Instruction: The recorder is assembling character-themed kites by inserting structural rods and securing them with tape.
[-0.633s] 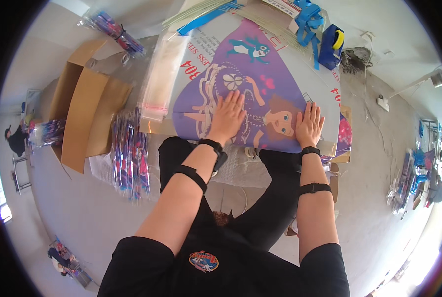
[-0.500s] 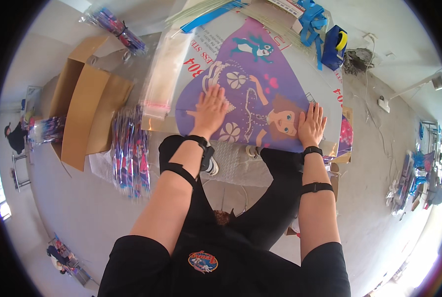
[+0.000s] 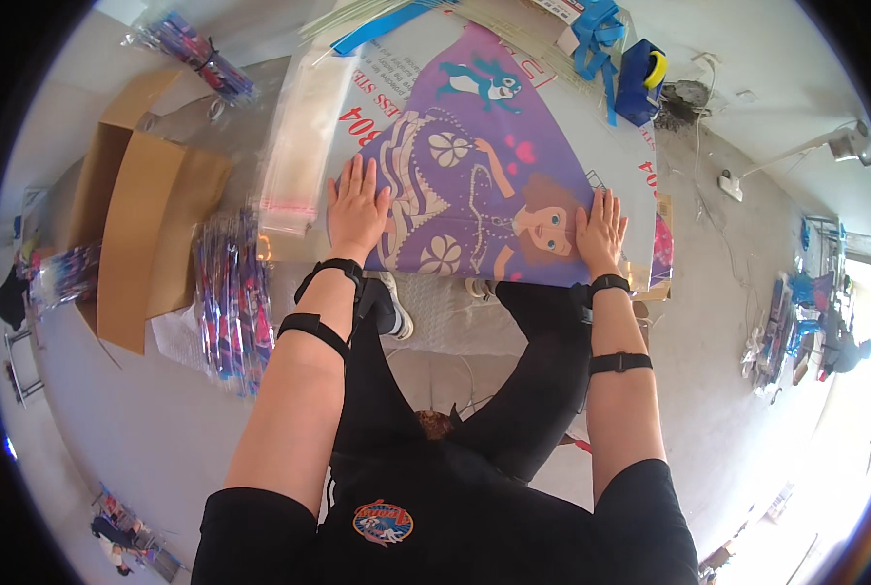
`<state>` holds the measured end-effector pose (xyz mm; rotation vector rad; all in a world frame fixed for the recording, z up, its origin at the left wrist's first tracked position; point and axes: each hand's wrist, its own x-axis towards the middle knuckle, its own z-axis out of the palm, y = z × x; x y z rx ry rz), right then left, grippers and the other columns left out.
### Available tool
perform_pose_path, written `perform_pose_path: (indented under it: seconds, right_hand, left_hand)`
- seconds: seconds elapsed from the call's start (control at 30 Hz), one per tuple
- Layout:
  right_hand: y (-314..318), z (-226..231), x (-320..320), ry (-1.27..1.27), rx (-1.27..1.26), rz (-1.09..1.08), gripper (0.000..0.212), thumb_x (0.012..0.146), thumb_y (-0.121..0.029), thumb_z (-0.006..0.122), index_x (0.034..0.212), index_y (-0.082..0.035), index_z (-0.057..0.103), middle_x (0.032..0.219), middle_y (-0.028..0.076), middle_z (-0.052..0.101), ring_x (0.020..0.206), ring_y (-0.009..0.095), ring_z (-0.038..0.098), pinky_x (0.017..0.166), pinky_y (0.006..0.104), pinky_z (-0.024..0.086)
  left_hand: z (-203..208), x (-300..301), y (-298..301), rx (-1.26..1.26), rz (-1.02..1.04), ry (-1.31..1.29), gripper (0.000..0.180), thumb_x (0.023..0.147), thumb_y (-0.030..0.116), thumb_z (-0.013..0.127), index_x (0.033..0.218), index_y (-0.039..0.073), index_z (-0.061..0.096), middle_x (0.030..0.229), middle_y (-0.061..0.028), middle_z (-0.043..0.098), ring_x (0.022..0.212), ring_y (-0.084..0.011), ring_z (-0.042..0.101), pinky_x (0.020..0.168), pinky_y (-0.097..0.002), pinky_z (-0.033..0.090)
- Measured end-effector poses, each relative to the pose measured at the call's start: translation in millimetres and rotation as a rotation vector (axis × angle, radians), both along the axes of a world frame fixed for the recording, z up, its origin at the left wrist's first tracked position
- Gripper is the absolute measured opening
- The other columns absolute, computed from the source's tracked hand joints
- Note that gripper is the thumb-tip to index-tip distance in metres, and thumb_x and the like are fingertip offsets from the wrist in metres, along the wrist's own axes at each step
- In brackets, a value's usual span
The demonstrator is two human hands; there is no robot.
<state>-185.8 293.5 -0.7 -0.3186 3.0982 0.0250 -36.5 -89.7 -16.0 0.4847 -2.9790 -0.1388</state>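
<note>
The purple princess sheet (image 3: pixel 460 190) lies on the counter (image 3: pixel 606 146). By the counter's front edge, the left hand (image 3: pixel 359 210) and right hand (image 3: pixel 602 232) rest on the sheet, fingers stretched straight.

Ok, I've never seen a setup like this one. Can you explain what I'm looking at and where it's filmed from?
There is no machine here: a person works with two bare hands. The view comes from a wide fisheye camera on their head, looking down, so straight edges bend near the rim.

On the worktop lies a purple printed sheet. The left hand rests flat near its left edge, the right hand at its right end; neither grips anything. Around the sheet are clear bags, blue ribbon and a tape dispenser. Off to the left stands an open cardboard box.
</note>
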Motion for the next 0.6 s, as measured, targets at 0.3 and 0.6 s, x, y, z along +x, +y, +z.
perform_pose_path:
  seconds: [0.3,0.6]
  right_hand:
    - [-229.1,7.5,108.6,-0.026,-0.417,0.535,0.061,0.09,-0.04,0.05,0.139,-0.005,0.041,0.148,0.009,0.035,0.141,0.025,0.025,0.115,0.0472,0.013]
    - [-181.6,7.7,79.8,-0.025,-0.296,0.513,0.064,0.092,-0.043,0.046,0.143,-0.006,0.034,0.151,0.008,0.031,0.142,0.022,0.022,0.116,0.0467,0.01]
  left_hand:
    - [-4.8,-1.3,-0.5,-0.028,0.009,0.015,0.056,0.095,0.039,0.04,0.144,0.013,0.035,0.151,-0.0081,0.03,0.14,-0.024,0.026,0.113,-0.0486,0.017]
    - [-4.0,2.8,-5.6,-0.035,0.002,0.043,0.054,0.096,0.037,0.041,0.144,0.014,0.034,0.151,-0.0074,0.03,0.14,-0.0246,0.026,0.113,-0.0471,0.019]
